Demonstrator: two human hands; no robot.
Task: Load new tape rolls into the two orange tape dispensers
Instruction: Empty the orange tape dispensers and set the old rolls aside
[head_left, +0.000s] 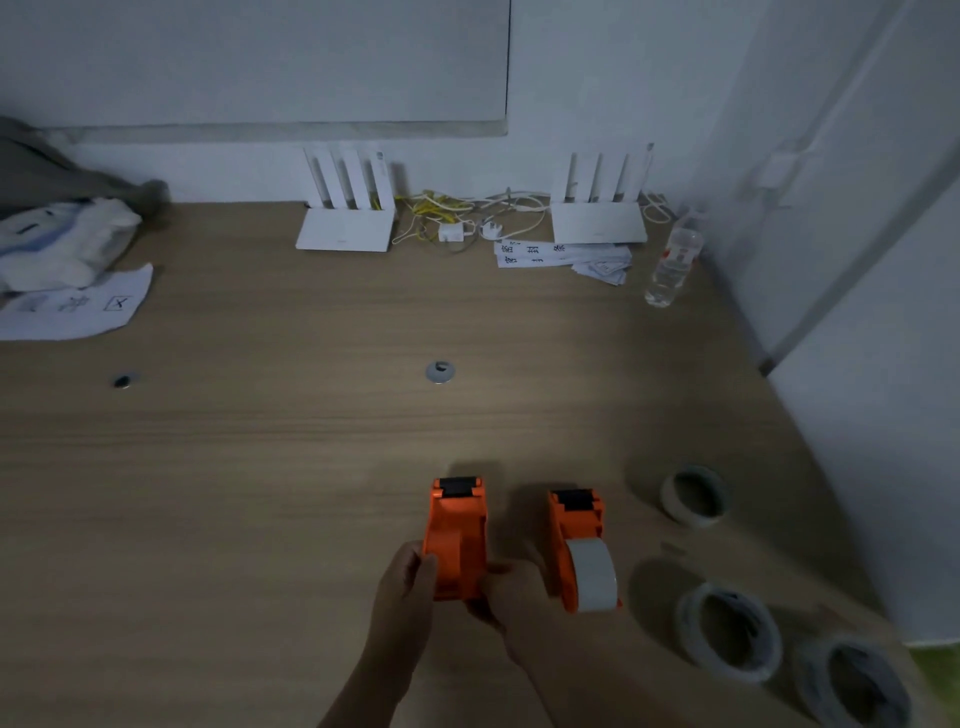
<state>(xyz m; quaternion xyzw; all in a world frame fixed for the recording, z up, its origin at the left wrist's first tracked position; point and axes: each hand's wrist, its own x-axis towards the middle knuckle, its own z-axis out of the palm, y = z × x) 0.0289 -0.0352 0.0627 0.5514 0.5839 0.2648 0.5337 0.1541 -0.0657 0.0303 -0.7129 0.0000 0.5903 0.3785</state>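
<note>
Two orange tape dispensers stand side by side on the wooden desk (260, 441), near its front edge. My left hand (402, 587) and my right hand (511, 597) both grip the near end of the left dispenser (457, 535); no roll shows in it from this angle. The right dispenser (574, 525) stands free and carries a white tape roll (592, 574) at its near end. Three loose tape rolls lie to the right: one (696, 496) further back, and two (730, 631) (852, 683) close to the front edge.
Two white routers (345, 228) (600, 221) stand at the wall with tangled cables (457, 218) between them. Paper slips (563, 254) and a plastic bottle (675, 257) sit back right. Cloth and papers (78, 301) lie at the left. A cable grommet (440, 371) is mid-desk.
</note>
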